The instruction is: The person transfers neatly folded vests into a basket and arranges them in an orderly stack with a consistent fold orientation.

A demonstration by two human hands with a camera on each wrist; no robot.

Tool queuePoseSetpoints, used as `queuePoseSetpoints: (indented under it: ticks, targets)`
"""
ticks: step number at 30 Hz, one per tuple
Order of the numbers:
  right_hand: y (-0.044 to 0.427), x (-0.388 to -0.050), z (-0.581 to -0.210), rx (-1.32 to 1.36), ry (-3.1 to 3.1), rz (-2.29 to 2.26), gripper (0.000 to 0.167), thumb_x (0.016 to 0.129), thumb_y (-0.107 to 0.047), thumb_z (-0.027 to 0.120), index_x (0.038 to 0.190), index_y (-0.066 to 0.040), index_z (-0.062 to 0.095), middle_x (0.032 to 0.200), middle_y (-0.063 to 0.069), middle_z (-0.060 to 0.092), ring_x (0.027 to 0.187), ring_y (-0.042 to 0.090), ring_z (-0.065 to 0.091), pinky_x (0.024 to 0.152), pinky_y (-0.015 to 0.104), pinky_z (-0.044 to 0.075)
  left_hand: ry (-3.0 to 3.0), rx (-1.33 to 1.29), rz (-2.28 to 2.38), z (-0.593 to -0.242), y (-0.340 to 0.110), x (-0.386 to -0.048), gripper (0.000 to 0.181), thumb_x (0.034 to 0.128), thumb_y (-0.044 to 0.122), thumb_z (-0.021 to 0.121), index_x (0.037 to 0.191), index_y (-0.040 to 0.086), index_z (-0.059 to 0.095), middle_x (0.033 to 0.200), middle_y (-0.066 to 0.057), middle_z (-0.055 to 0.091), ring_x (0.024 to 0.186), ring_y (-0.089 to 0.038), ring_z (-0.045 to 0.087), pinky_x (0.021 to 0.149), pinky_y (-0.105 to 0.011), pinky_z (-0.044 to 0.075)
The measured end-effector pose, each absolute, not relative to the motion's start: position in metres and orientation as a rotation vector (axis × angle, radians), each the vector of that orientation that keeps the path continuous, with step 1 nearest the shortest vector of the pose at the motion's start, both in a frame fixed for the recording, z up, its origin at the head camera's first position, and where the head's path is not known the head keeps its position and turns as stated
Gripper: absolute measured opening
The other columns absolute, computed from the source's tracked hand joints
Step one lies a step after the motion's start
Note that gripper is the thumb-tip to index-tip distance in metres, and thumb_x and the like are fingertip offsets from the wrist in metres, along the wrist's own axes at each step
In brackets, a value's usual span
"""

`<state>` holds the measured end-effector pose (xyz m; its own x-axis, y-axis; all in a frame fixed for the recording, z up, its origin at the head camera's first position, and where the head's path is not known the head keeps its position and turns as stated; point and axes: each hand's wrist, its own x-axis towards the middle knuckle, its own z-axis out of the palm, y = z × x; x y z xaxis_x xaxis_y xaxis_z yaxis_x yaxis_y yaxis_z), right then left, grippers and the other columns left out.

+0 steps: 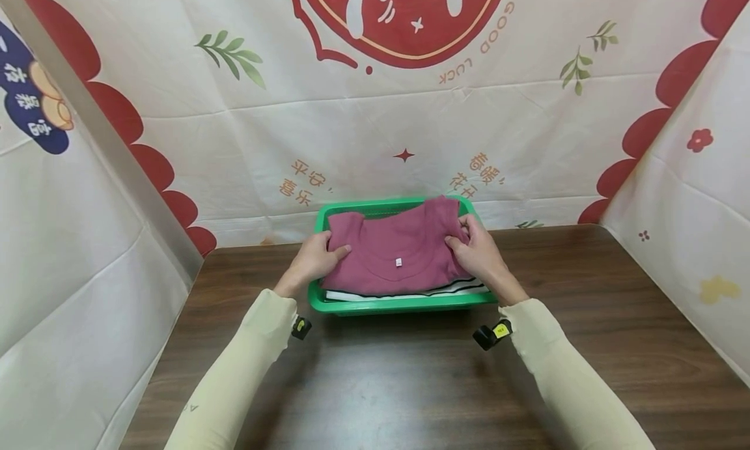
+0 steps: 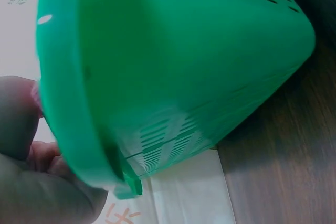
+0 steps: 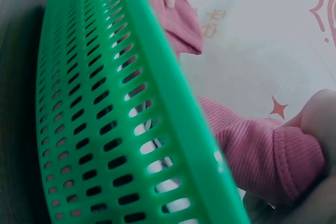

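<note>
A folded pink ribbed top (image 1: 389, 248) with a small white neck label lies in a green plastic basket (image 1: 404, 303). My left hand (image 1: 316, 260) pinches the top's left edge, thumb on the upper side. At the opposite edge my right hand (image 1: 477, 247) pinches the fabric near the raised shoulder part. Beneath the pink top, white cloth with dark edging (image 1: 363, 297) shows along the basket's front. In the right wrist view the pink fabric (image 3: 252, 156) rises above the slotted basket wall (image 3: 105, 108). The left wrist view shows mostly the basket's outer side (image 2: 157, 66).
The basket stands on a dark wood table (image 1: 375, 385), close to the back edge. A printed white cloth (image 1: 363, 137) hangs behind it, and similar cloth lines the left and right sides. Each wrist wears a small black camera (image 1: 486, 337).
</note>
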<state>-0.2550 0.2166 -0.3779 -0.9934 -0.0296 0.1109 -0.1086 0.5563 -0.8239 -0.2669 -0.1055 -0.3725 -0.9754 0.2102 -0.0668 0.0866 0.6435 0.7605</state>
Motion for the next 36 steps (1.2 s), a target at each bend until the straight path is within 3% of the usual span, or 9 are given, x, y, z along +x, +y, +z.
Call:
queuePoseSetpoints:
  ticks: [9,15,22,36]
  targets:
    - [0.218,-0.257,-0.384,0.135,-2.747,1.269,0.023,0.100,-0.017,0.055,0.115,-0.002,0.048,0.102,0.017,0.061,0.091,0.031,0.059,0.083,0.043,0.045,2.778,0.244,1.165,-0.376,-0.100,-0.268,0.026,0.0992,0.028,0.061,0.107,0.004,0.059,0.084,-0.008,0.056,0.070,-0.018,0.053,0.063,-0.029,0.044]
    - [0.219,-0.256,-0.386,0.095,-2.765,1.191,0.025,0.100,-0.018,0.054,0.117,-0.001,0.050,0.112,0.020,0.061,0.098,0.032,0.058,0.085,0.045,0.045,2.809,0.259,1.150,-0.378,-0.099,-0.267,0.028,0.0991,0.027,0.061,0.112,0.003,0.060,0.085,-0.008,0.057,0.073,-0.019,0.053,0.066,-0.031,0.044]
    - [0.219,-0.257,-0.387,0.076,-2.787,1.157,0.026,0.100,-0.018,0.055,0.118,-0.001,0.050,0.118,0.021,0.060,0.099,0.032,0.057,0.083,0.045,0.046,2.866,0.335,1.190,-0.385,-0.098,-0.269,0.019,0.0974,0.021,0.063,0.103,0.003,0.063,0.077,-0.006,0.057,0.065,-0.017,0.052,0.061,-0.029,0.043]
    - [0.218,-0.258,-0.391,0.071,-2.802,1.100,0.029,0.099,-0.018,0.057,0.120,0.001,0.051,0.113,0.022,0.061,0.098,0.033,0.056,0.083,0.049,0.047,2.973,0.364,1.061,-0.389,-0.095,-0.269,0.026,0.0962,0.022,0.066,0.110,0.000,0.063,0.085,-0.011,0.063,0.073,-0.020,0.053,0.069,-0.035,0.047]
